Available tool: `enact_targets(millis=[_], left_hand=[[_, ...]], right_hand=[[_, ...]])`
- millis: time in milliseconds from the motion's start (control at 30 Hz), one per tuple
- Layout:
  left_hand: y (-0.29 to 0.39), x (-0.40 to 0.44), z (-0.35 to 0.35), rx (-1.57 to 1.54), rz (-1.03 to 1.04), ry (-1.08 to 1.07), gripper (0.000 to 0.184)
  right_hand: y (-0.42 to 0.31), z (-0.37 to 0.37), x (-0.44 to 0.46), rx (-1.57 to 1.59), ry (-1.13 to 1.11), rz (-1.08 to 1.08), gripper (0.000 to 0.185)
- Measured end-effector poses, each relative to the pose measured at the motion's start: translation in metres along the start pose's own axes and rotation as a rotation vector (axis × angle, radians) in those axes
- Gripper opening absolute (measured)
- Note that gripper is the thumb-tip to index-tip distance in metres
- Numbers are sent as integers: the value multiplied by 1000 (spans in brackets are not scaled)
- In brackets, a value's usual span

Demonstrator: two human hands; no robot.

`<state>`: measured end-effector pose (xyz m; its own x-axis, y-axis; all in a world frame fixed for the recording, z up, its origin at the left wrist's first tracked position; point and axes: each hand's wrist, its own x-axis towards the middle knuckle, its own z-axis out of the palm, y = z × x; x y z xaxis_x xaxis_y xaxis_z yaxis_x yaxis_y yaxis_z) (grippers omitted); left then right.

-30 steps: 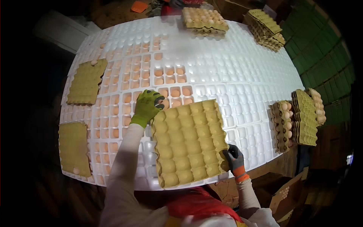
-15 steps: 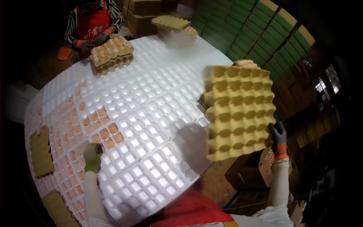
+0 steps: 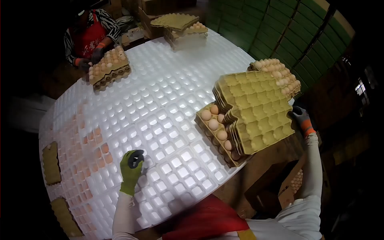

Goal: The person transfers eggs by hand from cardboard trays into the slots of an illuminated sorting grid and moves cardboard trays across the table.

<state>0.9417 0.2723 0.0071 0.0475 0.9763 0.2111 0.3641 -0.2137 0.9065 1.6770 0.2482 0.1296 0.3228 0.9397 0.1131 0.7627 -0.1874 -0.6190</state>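
My right hand [image 3: 301, 119], in a grey glove with an orange cuff, grips the right edge of a stack of yellowish pulp egg trays [image 3: 258, 110]. The stack tilts over a tray of eggs [image 3: 202, 122], covering most of it; eggs show along its left side. Whether the two touch, I cannot tell. Above the white moulded trays [image 3: 168, 140] hovers my left hand [image 3: 132, 170], in a green glove with dark fingertips. Its fingers curl closed, with no object visible in them.
Behind the stack lie more eggs on a tray [image 3: 286, 76]. Across the table, a person in a red apron [image 3: 86, 38] handles a stacked egg tray [image 3: 110, 66]. Another tray stack [image 3: 176, 22] stands at the back. An open carton [image 3: 276, 184] sits below right; green boxes [image 3: 280, 36] line the wall.
The egg tray stack has tipped from nearly upright to flatter, over the eggs. My left hand has moved right, away from the eggs on the left. The view has shifted slightly.
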Motion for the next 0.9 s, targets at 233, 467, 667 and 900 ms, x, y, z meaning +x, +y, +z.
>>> enact_targets(millis=[233, 467, 667, 900], left_hand=[[160, 37, 208, -372, 22, -244, 67], [173, 63, 286, -609, -224, -333, 88], [187, 41, 281, -696, -97, -228, 79], [235, 62, 266, -790, -88, -412, 91]], right_hand=[[-23, 21, -23, 7, 388, -129, 42], [-37, 108, -180, 1136, 187, 705, 55], [-78, 171, -175, 717, 82, 31, 52], [-110, 109, -114, 567, 387, -224, 66]])
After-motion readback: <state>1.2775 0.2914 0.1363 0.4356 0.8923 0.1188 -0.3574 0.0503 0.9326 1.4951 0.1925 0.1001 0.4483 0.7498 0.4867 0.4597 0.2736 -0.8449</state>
